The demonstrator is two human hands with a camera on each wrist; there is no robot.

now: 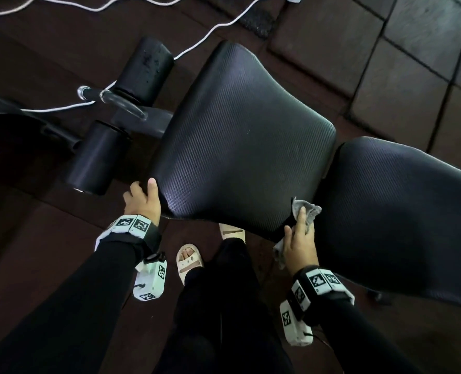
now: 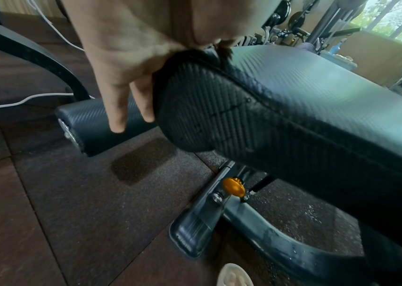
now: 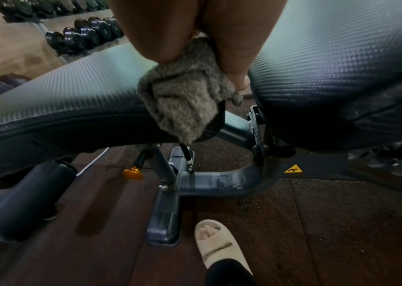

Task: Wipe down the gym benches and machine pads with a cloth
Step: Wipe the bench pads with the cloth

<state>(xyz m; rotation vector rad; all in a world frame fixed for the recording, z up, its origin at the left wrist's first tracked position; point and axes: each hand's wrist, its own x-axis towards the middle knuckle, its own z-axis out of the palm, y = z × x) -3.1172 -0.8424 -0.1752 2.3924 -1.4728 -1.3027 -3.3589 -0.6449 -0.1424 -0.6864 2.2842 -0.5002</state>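
The person stands beside a black textured vinyl gym bench seat pad. The left hand holds the near left corner of this pad: the thumb lies on top of the edge, and in the left wrist view the fingers point down beside the corner, almost straight, so the grip is loose. The right hand has its grip closed around a grey fluffy cloth, bunched between thumb and fingers. The cloth is pressed on the near right corner of the seat pad, at the gap between it and the black textured back pad. Two black foam roller pads stand just beside the narrow end of the seat. A white cable lies on the dark rubber floor tiles.
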